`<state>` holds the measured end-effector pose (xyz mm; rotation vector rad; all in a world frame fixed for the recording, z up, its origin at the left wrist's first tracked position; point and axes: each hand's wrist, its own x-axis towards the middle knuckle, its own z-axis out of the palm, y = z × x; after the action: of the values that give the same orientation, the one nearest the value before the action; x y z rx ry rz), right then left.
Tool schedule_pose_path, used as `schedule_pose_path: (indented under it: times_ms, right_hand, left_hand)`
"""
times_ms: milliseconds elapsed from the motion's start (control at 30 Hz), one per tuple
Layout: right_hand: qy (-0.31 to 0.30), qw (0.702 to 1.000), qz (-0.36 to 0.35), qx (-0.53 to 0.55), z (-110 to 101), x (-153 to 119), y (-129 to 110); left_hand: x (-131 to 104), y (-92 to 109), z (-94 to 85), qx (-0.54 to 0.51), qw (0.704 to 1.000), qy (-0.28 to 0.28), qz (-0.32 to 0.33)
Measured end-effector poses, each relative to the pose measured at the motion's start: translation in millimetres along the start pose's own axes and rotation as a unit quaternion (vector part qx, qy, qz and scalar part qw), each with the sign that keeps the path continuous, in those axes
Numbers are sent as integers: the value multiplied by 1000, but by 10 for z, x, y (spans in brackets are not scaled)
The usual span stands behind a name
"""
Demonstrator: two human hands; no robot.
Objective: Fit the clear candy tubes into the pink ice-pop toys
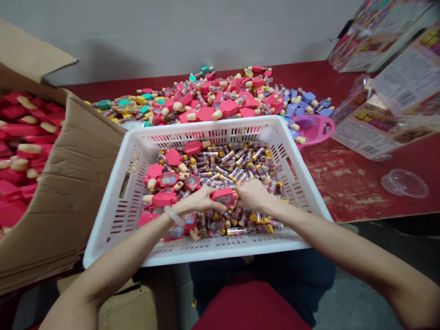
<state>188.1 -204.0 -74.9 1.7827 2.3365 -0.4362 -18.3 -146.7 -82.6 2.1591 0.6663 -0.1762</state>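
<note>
Over the white slotted basket [220,255], my left hand [200,200] is closed round one end of a red plastic piece [224,196]. At the piece's right end my right hand [252,195] has its fingers curled together; whatever sits inside them is hidden. Below and behind both hands lie many small clear tubes [237,231] with yellow caps and dark contents. Several red pieces [164,197] with beige knobs rest in the basket's left part, beside my left wrist.
A cardboard box [82,151] full of red pieces stands at the left. Behind the basket is a heap of red, yellow, green and purple pieces [228,107]. A pink scoop [318,129], a clear round lid [404,183] and printed packages [374,123] are at the right.
</note>
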Motion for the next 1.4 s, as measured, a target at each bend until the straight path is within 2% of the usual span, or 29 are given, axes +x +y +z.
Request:
schedule_pose_path:
  times_ms: [33, 100, 167, 200, 233, 300, 367, 433, 500, 567, 633, 733, 767, 800, 833, 900, 967, 1000, 1067, 1100, 1133, 1167, 1233, 1333, 1367, 1400]
  right_hand:
    - [-32, 998, 19, 43, 1, -9, -6]
    - [-114, 978, 53, 169, 5, -6, 2]
    - [-172, 945, 62, 270, 3, 17, 35]
    - [-164, 942, 54, 286, -3, 29, 57]
    - [-131, 951, 34, 277, -14, 37, 79]
    - [-25, 974, -21, 225, -48, 35, 115]
    - [57, 976, -74, 198, -92, 6, 138]
    - [80, 968, -101, 216, -135, -36, 145]
    - [83, 956, -104, 262, -161, -72, 144]
    - [61, 939, -91, 327, -157, -86, 144]
    - [-2, 906, -62, 419, -123, -72, 153]
    - [-132, 818, -13, 559, -63, -14, 184]
    - [-165, 794, -1, 585, -55, 7, 197]
    - [-184, 784, 4, 592, -56, 25, 208]
    - [-182, 795, 4, 579, -66, 37, 215]
    - [-102, 867, -18, 488, -109, 40, 212]
    - [24, 939, -65, 338, -158, 11, 184]
    - [71, 957, -91, 265, -177, -12, 161]
    - [101, 971, -133, 172, -191, -64, 109]
    - [92, 973, -140, 161, -184, -87, 84]
    - [72, 972, -138, 176, -169, -105, 64]
    - [40, 968, -128, 214, -147, -114, 51]
    - [-49, 932, -87, 348, -92, -108, 53]
    - [-176, 809, -50, 559, -35, -53, 104]
    - [-196, 778, -51, 595, -33, -32, 122]
    - [-203, 766, -56, 607, -40, -13, 134]
  left_hand:
    - [3, 3, 10, 53, 997, 45, 17]
    - [11, 23, 12, 185, 971, 143, 51]
    - [12, 50, -28, 259, 945, 188, 65]
    - [5, 60, -67, 253, 948, 186, 55]
    - [-7, 66, -117, 216, 962, 166, 32]
    - [-48, 65, -233, 79, 993, 79, -37]
    - [-99, 59, -345, -75, 992, -23, -99]
    - [-144, 62, -421, -170, 975, -75, -125]
    - [-171, 80, -441, -188, 974, -71, -105]
    - [-175, 97, -406, -127, 990, -17, -60]
    - [-159, 97, -334, 13, 997, 77, -16]
    - [-107, 66, -227, 229, 952, 198, 41]
    - [-90, 55, -207, 266, 937, 218, 56]
    - [-77, 47, -198, 278, 931, 226, 64]
    - [-70, 44, -201, 267, 935, 227, 60]
    - [-78, 49, -240, 183, 964, 193, 21]
    - [-111, 63, -305, 48, 993, 104, -38]
    - [-131, 70, -338, -16, 997, 48, -64]
    - [-168, 76, -381, -91, 991, -40, -89]
    - [-180, 76, -383, -95, 990, -55, -86]
    - [-186, 73, -371, -74, 993, -53, -73]
    - [-185, 68, -345, -30, 998, -27, -51]
    - [-163, 58, -277, 102, 992, 67, 9]
    - [-103, 54, -218, 275, 930, 220, 101]
    - [-86, 58, -224, 302, 912, 253, 118]
    - [-75, 64, -239, 313, 902, 268, 126]
